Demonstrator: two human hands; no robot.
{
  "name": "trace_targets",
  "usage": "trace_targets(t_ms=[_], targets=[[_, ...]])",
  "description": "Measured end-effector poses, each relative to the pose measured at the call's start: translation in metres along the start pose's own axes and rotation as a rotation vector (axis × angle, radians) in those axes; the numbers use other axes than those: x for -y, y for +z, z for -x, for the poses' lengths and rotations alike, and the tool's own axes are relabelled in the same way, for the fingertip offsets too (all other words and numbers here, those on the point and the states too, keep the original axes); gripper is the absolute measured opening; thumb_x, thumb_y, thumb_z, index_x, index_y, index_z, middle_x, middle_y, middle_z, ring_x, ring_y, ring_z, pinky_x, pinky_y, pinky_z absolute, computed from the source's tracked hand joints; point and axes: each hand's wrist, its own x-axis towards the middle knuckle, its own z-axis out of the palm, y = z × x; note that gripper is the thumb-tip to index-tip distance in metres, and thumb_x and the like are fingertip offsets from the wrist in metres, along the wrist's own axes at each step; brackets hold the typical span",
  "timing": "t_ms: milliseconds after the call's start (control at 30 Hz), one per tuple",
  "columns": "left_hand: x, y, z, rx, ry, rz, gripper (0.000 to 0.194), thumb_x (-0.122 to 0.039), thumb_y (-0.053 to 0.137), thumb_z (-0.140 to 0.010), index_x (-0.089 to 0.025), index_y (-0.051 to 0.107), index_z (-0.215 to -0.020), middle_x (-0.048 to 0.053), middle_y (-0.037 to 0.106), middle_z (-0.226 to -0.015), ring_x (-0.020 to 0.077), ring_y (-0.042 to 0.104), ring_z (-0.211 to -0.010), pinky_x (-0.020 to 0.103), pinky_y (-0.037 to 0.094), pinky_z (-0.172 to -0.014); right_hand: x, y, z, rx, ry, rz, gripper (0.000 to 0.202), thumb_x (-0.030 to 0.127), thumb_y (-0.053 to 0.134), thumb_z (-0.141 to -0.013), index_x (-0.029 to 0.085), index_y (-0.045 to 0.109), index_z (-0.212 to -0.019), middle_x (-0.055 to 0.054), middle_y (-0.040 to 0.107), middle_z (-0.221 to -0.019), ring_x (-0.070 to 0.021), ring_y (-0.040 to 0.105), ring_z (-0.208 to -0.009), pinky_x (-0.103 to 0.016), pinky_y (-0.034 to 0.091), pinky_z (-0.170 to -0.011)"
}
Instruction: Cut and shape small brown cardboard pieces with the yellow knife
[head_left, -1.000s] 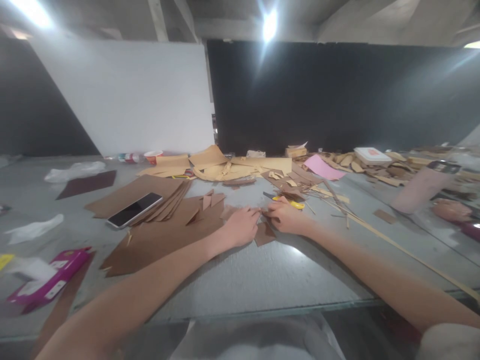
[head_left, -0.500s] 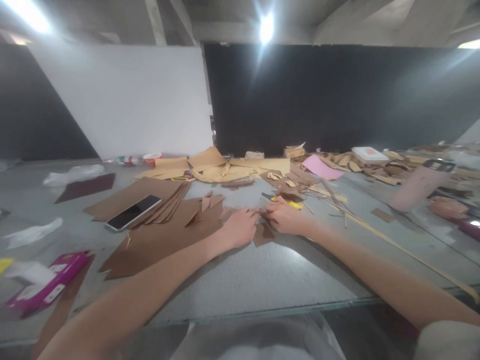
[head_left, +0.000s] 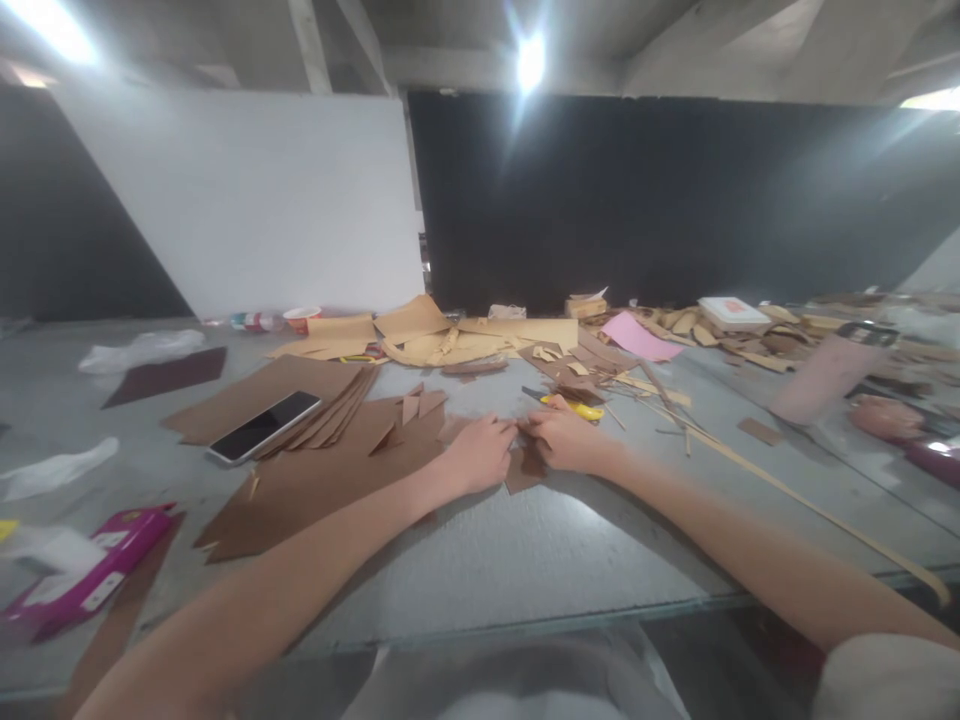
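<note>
Close work at the worktop (head_left: 480,590): compared with the earlier frames, my left hand (head_left: 484,452) and right hand (head_left: 562,436) stay nearly together, while the view shifts slightly. The fingers of both are curled low at the small brown piece (head_left: 524,472); I cannot tell whether they grip it. Yellow-handled scissors (head_left: 582,409) lie just beyond the right hand; the phone (head_left: 264,428) rests on brown sheets (head_left: 330,480), left.

Ceiling lamp (head_left: 531,62): bright, starburst flare
Upper-left light (head_left: 49,30): blown out
Dark panel (head_left: 637,200): hazy streaks, right side
Tabletop (head_left: 517,570): glare patch, soft arm shadows
Edges: stretched, smeared
Hands: soft, finger detail unclear
</note>
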Motion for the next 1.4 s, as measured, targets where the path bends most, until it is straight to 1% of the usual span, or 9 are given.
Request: trace_targets(t_ms=[200, 500, 633, 700, 767, 900, 1000, 1233, 1400], targets=[[0.001, 0.002, 0.001, -0.006, 0.008, -0.007, 0.041, -0.014, 0.048, -0.094, -0.010, 0.065, -0.131, 0.017, 0.068, -0.137, 0.0314, 0.061, -0.112, 0.045, 0.048, -0.104, -0.004, -0.006, 0.001, 0.085, -0.009, 0.054, 0.026, 0.010, 0.052, -0.087, 0.015, 0.077, -0.092, -0.011, 0.072, -0.084, -0.0219, 0.058, -0.076, -0.041, 0.027, -0.090], [0.002, 0.004, 0.002, -0.018, 0.004, 0.013, 0.046, -0.013, 0.049, -0.094, -0.010, 0.063, -0.138, 0.017, 0.064, -0.144, 0.0310, 0.060, -0.117, 0.045, 0.046, -0.107, -0.002, -0.012, 0.004, 0.076, -0.024, 0.063, 0.025, 0.011, 0.051, -0.087, 0.015, 0.076, -0.084, -0.010, 0.070, -0.080, -0.0205, 0.053, -0.070, -0.042, 0.027, -0.091], [0.001, 0.005, 0.004, -0.051, 0.028, 0.037, 0.031, -0.013, 0.048, -0.097, -0.011, 0.070, -0.119, 0.018, 0.070, -0.126, 0.0308, 0.060, -0.112, 0.045, 0.047, -0.106, 0.001, -0.009, 0.005, 0.044, -0.007, 0.088, 0.024, 0.014, 0.051, -0.092, 0.014, 0.076, -0.092, -0.010, 0.068, -0.082, -0.0203, 0.052, -0.072, -0.041, 0.027, -0.089], [0.002, 0.005, 0.006, -0.066, 0.021, 0.119, 0.026, -0.010, 0.045, -0.098, -0.013, 0.070, -0.105, 0.015, 0.072, -0.108, 0.0283, 0.061, -0.106, 0.042, 0.051, -0.100, 0.002, -0.006, 0.006, 0.007, -0.008, 0.096, 0.026, 0.021, 0.050, -0.099, 0.014, 0.075, -0.100, -0.010, 0.067, -0.086, -0.0203, 0.051, -0.073, -0.040, 0.027, -0.086], [0.006, 0.007, 0.007, -0.105, -0.014, 0.220, 0.030, -0.004, 0.042, -0.096, -0.016, 0.070, -0.101, 0.012, 0.071, -0.102, 0.0251, 0.062, -0.105, 0.037, 0.053, -0.096, 0.002, -0.004, 0.006, -0.026, -0.023, 0.081, 0.032, 0.034, 0.049, -0.105, 0.014, 0.074, -0.108, -0.010, 0.067, -0.090, -0.0206, 0.050, -0.075, -0.039, 0.027, -0.085], [0.016, 0.013, 0.007, -0.210, -0.052, 0.259, 0.048, 0.006, 0.043, -0.087, -0.016, 0.068, -0.121, 0.011, 0.070, -0.128, 0.0248, 0.058, -0.124, 0.041, 0.050, -0.109, -0.003, -0.001, 0.006, -0.043, -0.054, 0.025, 0.042, 0.049, 0.046, -0.110, 0.018, 0.073, -0.118, -0.008, 0.063, -0.092, -0.0219, 0.051, -0.082, -0.038, 0.028, -0.084], [0.021, 0.017, 0.006, -0.163, -0.001, 0.212, 0.052, 0.007, 0.048, -0.085, -0.018, 0.069, -0.125, 0.010, 0.069, -0.134, 0.0256, 0.056, -0.129, 0.044, 0.049, -0.112, -0.006, -0.001, 0.006, -0.038, -0.056, 0.007, 0.043, 0.052, 0.047, -0.110, 0.019, 0.072, -0.125, -0.009, 0.063, -0.096, -0.0225, 0.052, -0.086, -0.038, 0.029, -0.085], [0.018, 0.015, 0.006, -0.129, -0.029, 0.123, 0.037, 0.002, 0.052, -0.090, -0.014, 0.071, -0.118, 0.014, 0.070, -0.129, 0.0276, 0.057, -0.131, 0.045, 0.049, -0.113, -0.011, 0.001, 0.005, -0.093, -0.093, 0.024, 0.034, 0.041, 0.048, -0.112, 0.020, 0.071, -0.125, -0.008, 0.063, -0.100, -0.0215, 0.054, -0.087, -0.038, 0.032, -0.088], [0.018, 0.016, 0.007, -0.172, -0.044, 0.172, 0.041, 0.005, 0.047, -0.088, -0.013, 0.070, -0.116, 0.014, 0.069, -0.134, 0.0249, 0.059, -0.133, 0.042, 0.048, -0.117, -0.016, 0.003, 0.001, -0.119, -0.153, 0.087, 0.028, 0.031, 0.049, -0.112, 0.020, 0.072, -0.123, -0.008, 0.063, -0.100, -0.0229, 0.056, -0.095, -0.038, 0.032, -0.090]])
